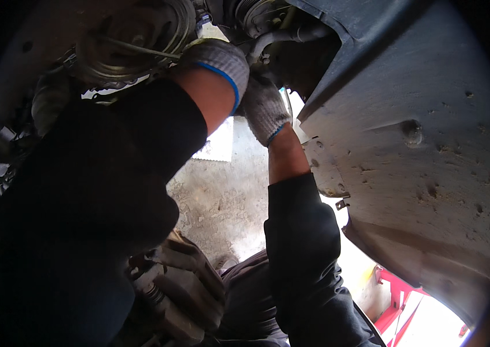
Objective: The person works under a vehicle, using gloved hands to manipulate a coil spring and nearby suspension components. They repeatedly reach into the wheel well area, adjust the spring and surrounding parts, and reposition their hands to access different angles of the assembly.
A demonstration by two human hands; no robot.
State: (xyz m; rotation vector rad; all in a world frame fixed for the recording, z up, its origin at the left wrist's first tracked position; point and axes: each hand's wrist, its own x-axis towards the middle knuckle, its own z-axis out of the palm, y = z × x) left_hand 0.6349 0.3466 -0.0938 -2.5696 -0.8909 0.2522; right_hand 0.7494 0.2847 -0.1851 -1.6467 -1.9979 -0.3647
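Observation:
Both my hands wear grey knit gloves with blue cuff edges and reach up into the underside of a vehicle. My left hand (217,62) is curled closed beside a grooved round pulley (135,34). A long thin metal rod (138,50) crosses in front of that pulley and runs into my left glove, which appears to grip it. Just below and to the right, my right hand (263,107) reaches up under a bent metal pipe (276,37). Its fingers are hidden behind the glove's back and in shadow, so what they touch does not show.
A large dirty grey liner panel (407,144) curves down the right side. Below my left sleeve hangs a brake caliper-like metal part (184,289). Red metal stand parts (392,295) show at the lower right. Stained concrete floor (221,196) lies beneath.

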